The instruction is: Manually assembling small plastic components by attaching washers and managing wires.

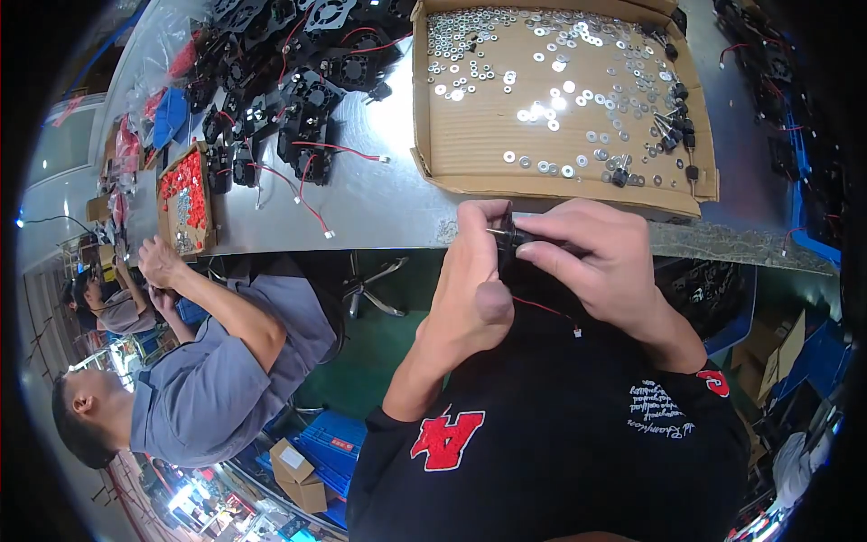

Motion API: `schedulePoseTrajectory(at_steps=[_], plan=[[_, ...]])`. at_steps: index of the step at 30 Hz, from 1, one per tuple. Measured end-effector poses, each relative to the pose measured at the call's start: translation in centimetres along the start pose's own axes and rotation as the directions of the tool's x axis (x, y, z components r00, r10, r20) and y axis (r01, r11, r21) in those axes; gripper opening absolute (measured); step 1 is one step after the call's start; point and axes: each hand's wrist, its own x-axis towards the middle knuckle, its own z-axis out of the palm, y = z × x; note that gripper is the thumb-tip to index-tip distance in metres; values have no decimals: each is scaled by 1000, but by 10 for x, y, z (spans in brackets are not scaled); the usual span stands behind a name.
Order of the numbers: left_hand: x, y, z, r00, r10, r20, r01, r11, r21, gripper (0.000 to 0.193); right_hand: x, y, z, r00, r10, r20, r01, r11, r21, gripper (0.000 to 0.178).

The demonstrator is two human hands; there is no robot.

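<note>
Just in front of the table's near edge, my left hand (pixel 465 285) is closed around a black plastic part (pixel 508 255), its flat edge turned toward me. My right hand (pixel 596 257) pinches a small black knob (pixel 521 238) against that part, between thumb and forefinger. A thin metal screw shaft (pixel 496 231) shows on the left side of the part, by my left fingers. Below the hands hangs a thin red lead (pixel 546 308) with a white plug (pixel 578 333). My fingers hide most of the black part.
Beyond my hands lies a shallow cardboard tray (pixel 560 191) with washers, nuts and several black-headed screws (pixel 620 173). Black fan assemblies (pixel 312 117) with red leads are piled at the back left. A co-worker (pixel 212 379) sits at left, hands near a box of red parts (pixel 209 212).
</note>
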Motion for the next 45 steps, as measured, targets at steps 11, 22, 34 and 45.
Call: schedulePoseTrajectory(at_steps=[11, 22, 34, 45], plan=[[1, 14, -11, 982, 72, 176, -164, 794, 585, 61, -3, 8, -7, 866, 415, 280, -500, 725, 473, 25], [6, 20, 4, 885, 464, 35, -332, 577, 746, 80, 1, 10, -3, 917, 372, 143, -383, 722, 576, 18], [13, 9, -4, 900, 405, 161, -335, 407, 850, 57, -8, 6, 4, 948, 296, 117, -318, 876, 361, 35], [19, 10, -20, 795, 547, 262, -490, 326, 808, 32, -7, -16, -1, 960, -279, 36, 273, 896, -350, 61]])
